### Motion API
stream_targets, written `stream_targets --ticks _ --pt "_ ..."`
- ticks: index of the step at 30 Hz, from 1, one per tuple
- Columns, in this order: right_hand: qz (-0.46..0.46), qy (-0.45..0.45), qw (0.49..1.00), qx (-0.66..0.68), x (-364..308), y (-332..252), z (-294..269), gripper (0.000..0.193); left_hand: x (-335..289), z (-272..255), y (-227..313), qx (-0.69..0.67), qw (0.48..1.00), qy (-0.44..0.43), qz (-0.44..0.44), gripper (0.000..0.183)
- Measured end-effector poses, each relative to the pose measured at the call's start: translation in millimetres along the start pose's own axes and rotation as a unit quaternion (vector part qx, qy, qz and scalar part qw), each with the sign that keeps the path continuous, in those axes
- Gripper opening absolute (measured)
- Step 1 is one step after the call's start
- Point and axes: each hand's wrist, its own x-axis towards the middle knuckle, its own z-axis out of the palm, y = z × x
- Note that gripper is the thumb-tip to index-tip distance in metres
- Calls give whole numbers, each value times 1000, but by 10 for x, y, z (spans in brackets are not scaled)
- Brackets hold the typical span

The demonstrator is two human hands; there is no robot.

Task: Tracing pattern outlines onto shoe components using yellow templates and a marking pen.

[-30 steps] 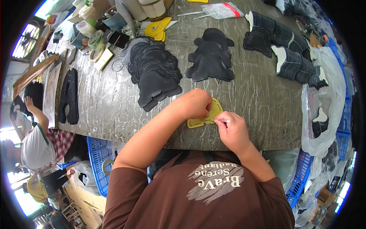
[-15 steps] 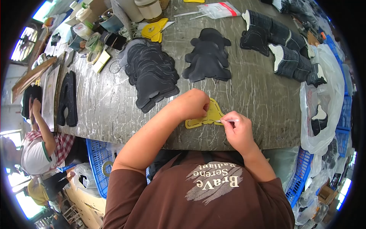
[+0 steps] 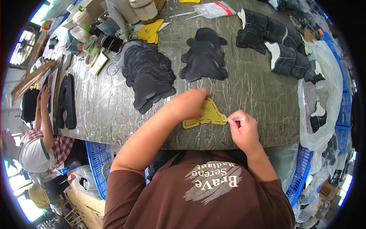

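Note:
A yellow template with slots cut along its edges lies flat on the table near its front edge. My left hand, fingers curled, presses on the template's upper left part and hides it. In my right hand a thin whitish pen is pinched, its tip at the template's right corner. Whether a piece lies beneath the template, I cannot tell. Beyond my left forearm fans out a stack of black cut pieces. A second pile of black pieces lies straight ahead.
Black bundles with white ends line the far right, by a clear plastic bag. Jars, tubs and another yellow template stand or lie at the back left. At the left, a co-worker's hands are over black material.
My right hand with the pen has moved slightly right, out to the template's corner. My left hand has shifted a little on the template. The co-worker's hands have moved.

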Motion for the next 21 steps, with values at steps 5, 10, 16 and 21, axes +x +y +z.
stream_targets --ticks 5,10,16,21 --pt "-80 62 994 -36 418 34 -19 6 -27 31 31 141 987 70 26 49" --pt "-54 16 986 -160 942 180 175 18 -140 23 -101 76 982 150 86 46" --pt "19 -18 971 -239 1245 325 276 38 -711 -540 -593 -98 956 271 -59 31" --pt "20 -18 978 -207 1310 352 227 41 -806 -688 -1158 -96 907 407 -50 18"
